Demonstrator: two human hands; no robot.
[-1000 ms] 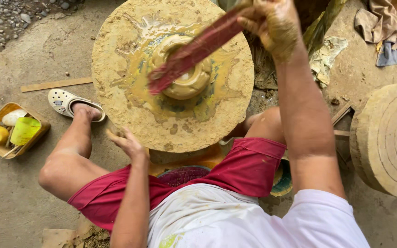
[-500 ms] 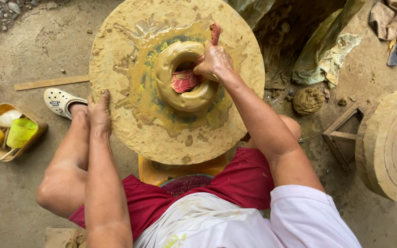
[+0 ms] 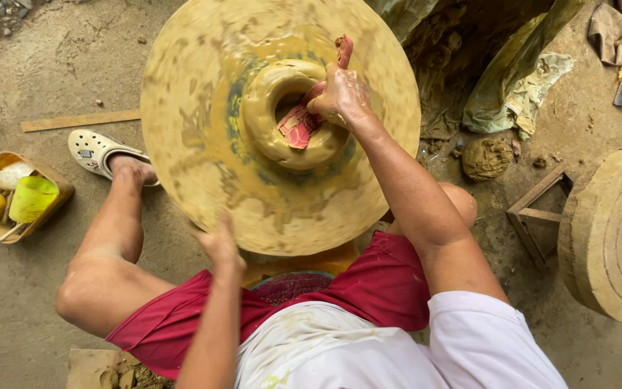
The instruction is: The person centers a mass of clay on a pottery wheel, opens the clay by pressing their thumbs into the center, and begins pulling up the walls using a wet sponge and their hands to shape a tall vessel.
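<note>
A wide clay-smeared potter's wheel fills the middle of the head view, blurred as it spins. A ring-shaped clay pot sits at its centre. My right hand grips a wet red cloth strip and presses it against the inside wall of the pot. My left hand rests with fingers apart on the near rim of the wheel, blurred with motion. My bare knees flank the wheel.
A wooden tray with a yellow-green cup and sponges lies at left beside a sandalled foot. A clay lump, plastic sheet, wooden frame and round wooden disc are at right.
My right hand brought the red cloth down from above the wheel into the pot. My left hand moved from my knee to the wheel's near rim, and the wheel now blurs.
</note>
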